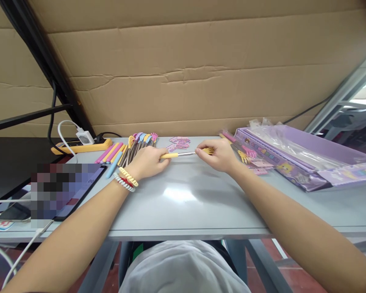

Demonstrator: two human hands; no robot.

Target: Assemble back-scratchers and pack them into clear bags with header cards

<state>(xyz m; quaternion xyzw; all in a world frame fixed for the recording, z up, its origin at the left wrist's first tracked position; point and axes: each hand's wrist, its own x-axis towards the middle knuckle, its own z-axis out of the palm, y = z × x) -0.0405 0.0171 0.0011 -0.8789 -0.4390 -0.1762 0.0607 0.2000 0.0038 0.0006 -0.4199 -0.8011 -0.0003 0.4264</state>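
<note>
A yellow back scratcher (186,154) with a metal rod lies level between my two hands, just above the table. My left hand (149,162) grips its yellow handle. Around the rod's other end, my right hand (218,155) is closed, and the yellow hand-shaped head shows partly between the fingers. Left of my left hand lies a row of back scratchers (142,142) with coloured heads, beside several coloured handles (111,154). Small pink printed cards (179,142) lie behind, between the hands. Near my right wrist are yellow and pink back scratchers (245,154) with pink cards (260,163).
A purple printed box (293,167) holding clear plastic bags (280,138) stands at the right. At the left are a tablet (79,191), a phone (15,212), and a yellow power strip (102,145) with a white charger (85,136). Cardboard (201,93) lines the back.
</note>
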